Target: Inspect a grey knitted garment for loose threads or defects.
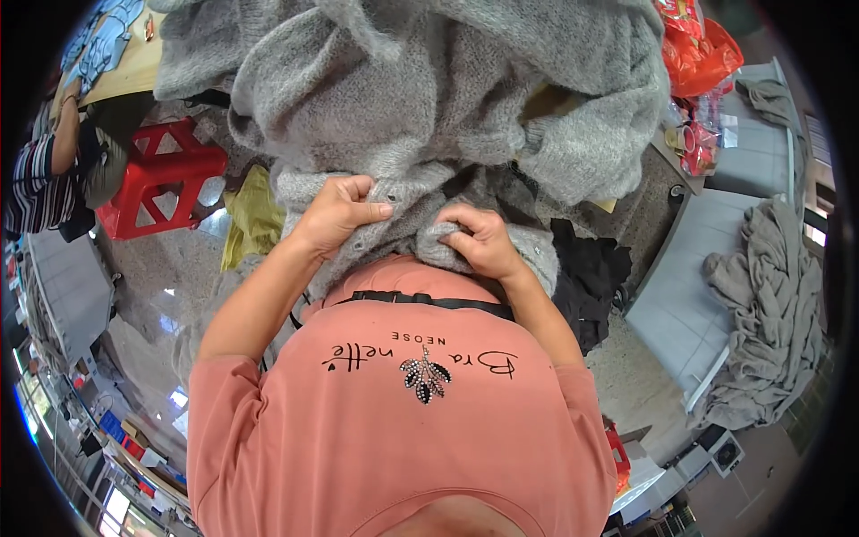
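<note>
A fuzzy grey knitted garment is heaped in front of me and hangs down to my lap. My left hand pinches a ribbed band of it between thumb and fingers; small dark spots, perhaps buttonholes, dot the band beside the thumb. A short way to the right, my right hand is closed on another fold of the same knit, thumb on top. Between the two hands the fabric sags in loose folds. The fingertips under the cloth are hidden on both sides.
At left stand a red plastic stool and a yellow cloth. A person in a striped top sits by a table with blue cloth. Black fabric lies at right, near grey tables, a grey knit pile and a red bag.
</note>
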Motion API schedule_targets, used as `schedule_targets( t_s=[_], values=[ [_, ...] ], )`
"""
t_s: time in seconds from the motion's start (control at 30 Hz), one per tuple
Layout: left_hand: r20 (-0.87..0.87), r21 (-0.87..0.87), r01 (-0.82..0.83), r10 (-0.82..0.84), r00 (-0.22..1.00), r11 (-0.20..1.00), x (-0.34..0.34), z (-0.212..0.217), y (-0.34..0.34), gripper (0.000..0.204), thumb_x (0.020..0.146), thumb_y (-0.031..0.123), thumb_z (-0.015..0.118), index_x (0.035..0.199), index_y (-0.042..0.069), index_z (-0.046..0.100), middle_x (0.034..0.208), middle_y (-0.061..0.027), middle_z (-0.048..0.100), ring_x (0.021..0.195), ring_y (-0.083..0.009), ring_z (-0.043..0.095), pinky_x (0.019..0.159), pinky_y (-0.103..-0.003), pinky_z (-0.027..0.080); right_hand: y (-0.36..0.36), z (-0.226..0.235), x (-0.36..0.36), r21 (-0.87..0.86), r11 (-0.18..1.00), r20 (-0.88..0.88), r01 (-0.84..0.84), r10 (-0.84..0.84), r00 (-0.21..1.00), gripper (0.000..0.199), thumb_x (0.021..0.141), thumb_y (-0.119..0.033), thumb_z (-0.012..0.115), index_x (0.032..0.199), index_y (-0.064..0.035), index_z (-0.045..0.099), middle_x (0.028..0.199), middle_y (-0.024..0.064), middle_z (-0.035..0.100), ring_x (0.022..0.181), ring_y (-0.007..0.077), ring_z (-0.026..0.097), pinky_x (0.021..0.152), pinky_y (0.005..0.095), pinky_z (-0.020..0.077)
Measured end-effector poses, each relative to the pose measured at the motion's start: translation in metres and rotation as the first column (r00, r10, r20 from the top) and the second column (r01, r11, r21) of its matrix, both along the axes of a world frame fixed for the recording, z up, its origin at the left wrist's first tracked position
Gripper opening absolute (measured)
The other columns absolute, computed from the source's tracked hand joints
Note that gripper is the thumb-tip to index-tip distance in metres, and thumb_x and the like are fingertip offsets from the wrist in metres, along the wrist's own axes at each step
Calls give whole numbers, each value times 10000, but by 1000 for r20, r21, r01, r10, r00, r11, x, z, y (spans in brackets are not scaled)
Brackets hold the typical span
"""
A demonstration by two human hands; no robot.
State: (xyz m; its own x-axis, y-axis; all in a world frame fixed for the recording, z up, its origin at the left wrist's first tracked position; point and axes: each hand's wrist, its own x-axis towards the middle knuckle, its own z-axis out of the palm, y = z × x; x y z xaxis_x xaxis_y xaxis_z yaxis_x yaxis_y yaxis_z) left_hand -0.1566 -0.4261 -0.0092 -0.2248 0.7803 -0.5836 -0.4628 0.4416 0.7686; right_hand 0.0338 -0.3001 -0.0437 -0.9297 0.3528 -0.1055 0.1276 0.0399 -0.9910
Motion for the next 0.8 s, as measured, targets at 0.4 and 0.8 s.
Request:
schedule_targets(
  t_s=[0.4, 0.8],
  values=[
    [-278, 226, -10, 75, 958, 974, 23, 4, 4, 72, 761, 63, 593, 699, 37, 566, 611, 60, 480, 551, -12, 402, 447, -192, 325, -22, 29, -34, 644, 667, -529, 376, 33, 848, 290, 566, 95, 571, 843, 14, 544, 767, 142, 572, 598, 275, 544, 502, 334, 438],
    [-121, 315, -40, 82, 989, 948, 30, -20, 9, 80, 805, 31, 562, 868, 11, 606, 757, 33, 578, 675, -18, 487, 583, -186, 411, -12, 33, -34, 686, 661, -361, 304, -54, 931, 168, 627, -4, 546, 793, -21, 567, 772, 91, 558, 651, 260, 535, 555, 325, 442]
  ],
)
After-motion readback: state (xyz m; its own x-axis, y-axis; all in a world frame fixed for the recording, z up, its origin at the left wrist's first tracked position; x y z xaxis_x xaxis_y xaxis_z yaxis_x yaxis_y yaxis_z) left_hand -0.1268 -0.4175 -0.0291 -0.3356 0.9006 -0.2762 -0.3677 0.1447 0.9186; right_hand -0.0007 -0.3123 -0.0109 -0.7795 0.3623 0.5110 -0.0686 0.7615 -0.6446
